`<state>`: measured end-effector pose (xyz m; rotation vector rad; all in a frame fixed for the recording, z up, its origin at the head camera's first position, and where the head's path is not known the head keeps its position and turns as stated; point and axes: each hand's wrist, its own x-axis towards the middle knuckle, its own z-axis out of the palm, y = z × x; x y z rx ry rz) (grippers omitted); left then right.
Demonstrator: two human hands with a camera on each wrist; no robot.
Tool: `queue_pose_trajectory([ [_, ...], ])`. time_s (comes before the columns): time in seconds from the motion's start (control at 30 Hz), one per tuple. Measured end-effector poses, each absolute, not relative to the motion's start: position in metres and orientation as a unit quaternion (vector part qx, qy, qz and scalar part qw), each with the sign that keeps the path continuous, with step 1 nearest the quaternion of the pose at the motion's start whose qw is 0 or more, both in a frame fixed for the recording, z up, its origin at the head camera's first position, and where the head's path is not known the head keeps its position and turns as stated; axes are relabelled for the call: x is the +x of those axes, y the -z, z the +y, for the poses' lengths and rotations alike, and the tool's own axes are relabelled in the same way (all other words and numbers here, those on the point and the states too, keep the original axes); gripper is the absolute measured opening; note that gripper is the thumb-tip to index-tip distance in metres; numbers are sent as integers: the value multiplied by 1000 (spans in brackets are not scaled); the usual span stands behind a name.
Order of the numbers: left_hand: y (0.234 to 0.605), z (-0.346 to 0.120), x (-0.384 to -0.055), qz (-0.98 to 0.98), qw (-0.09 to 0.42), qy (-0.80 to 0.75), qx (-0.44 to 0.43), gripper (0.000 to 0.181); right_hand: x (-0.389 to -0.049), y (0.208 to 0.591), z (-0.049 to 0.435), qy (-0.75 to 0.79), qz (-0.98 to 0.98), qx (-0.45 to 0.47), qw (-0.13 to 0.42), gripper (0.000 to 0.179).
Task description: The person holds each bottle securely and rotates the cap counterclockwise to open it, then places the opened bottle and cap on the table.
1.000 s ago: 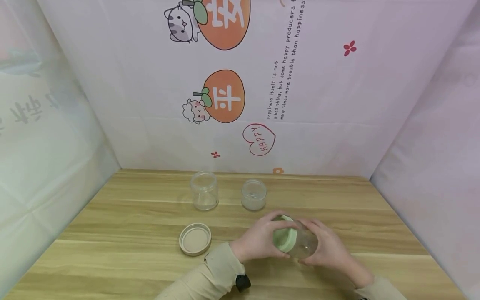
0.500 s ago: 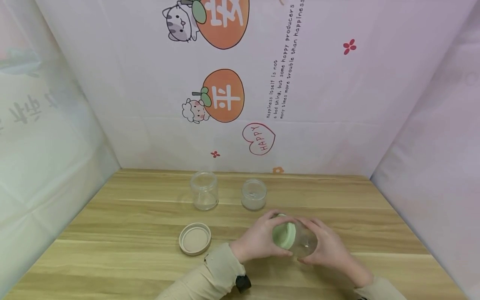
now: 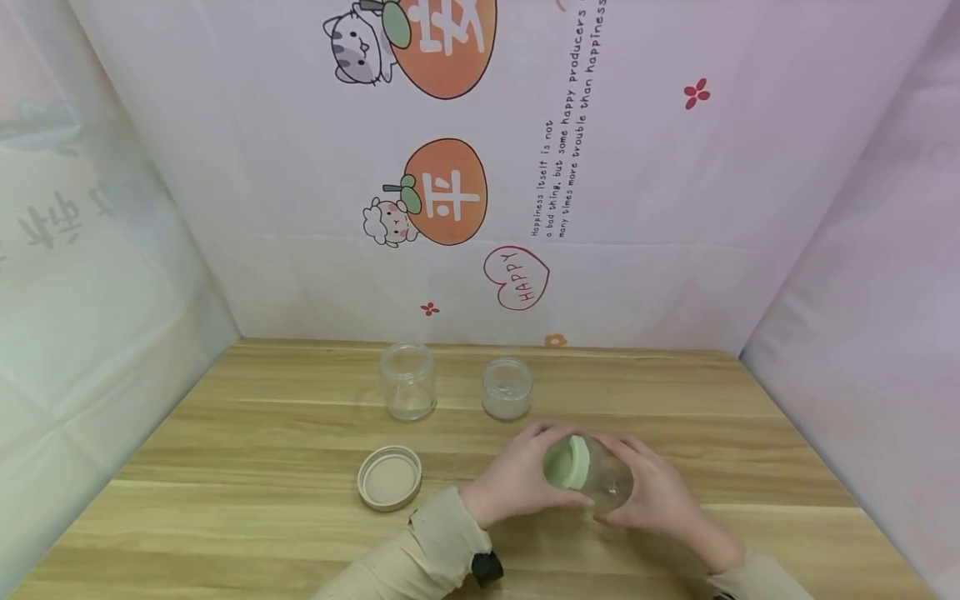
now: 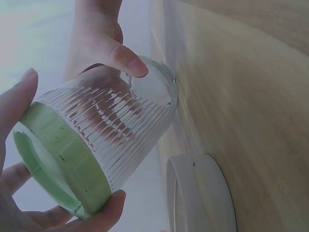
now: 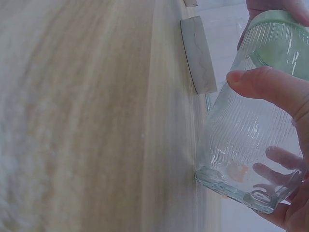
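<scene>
A clear ribbed glass jar [image 3: 609, 485] with a light green lid [image 3: 576, 463] on its mouth lies tilted between the two hands, its lid end to the left. My left hand [image 3: 517, 479] grips the lid with curled fingers and thumb. Around the body, nearer the base, my right hand [image 3: 662, 500] holds the glass. In the left wrist view the lid [image 4: 72, 159] shows a recessed top and ridged side. The right wrist view shows the thick glass base [image 5: 236, 191] close to the wooden table, and no contents can be made out.
A beige lid [image 3: 390, 477] lies on the wooden table [image 3: 247, 500] left of the left hand. Behind stand a tall clear jar [image 3: 409, 383] and a short clear jar [image 3: 507, 390]. A pale lid-like round piece [image 4: 219, 198] sits beside the held jar. Printed cloth [image 3: 637, 292] walls the back.
The left thumb and fingers have shifted slightly to the right along the green lid, and the lid's tilt has changed a little. The right hand keeps its hold on the jar.
</scene>
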<state>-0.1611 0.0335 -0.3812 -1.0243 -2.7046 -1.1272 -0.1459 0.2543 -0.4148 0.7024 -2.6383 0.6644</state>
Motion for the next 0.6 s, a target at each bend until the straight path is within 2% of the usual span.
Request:
queue_pose_trajectory([
  [0.17,382,33,-161,-871,4,371,-322,86,-146,415,255,-239,-925,246,163,98],
  [0.33,384,30,-162,-854,20,380,-354,96,-146,415,256,-256,-924,231,164,96],
  [0.43,385,27,-164,-842,41,363,-398,93,-147,414,256,-253,-926,227,163,96],
  [0.6,387,19,-167,-830,40,327,-451,83,-148,412,255,-245,-928,235,156,97],
])
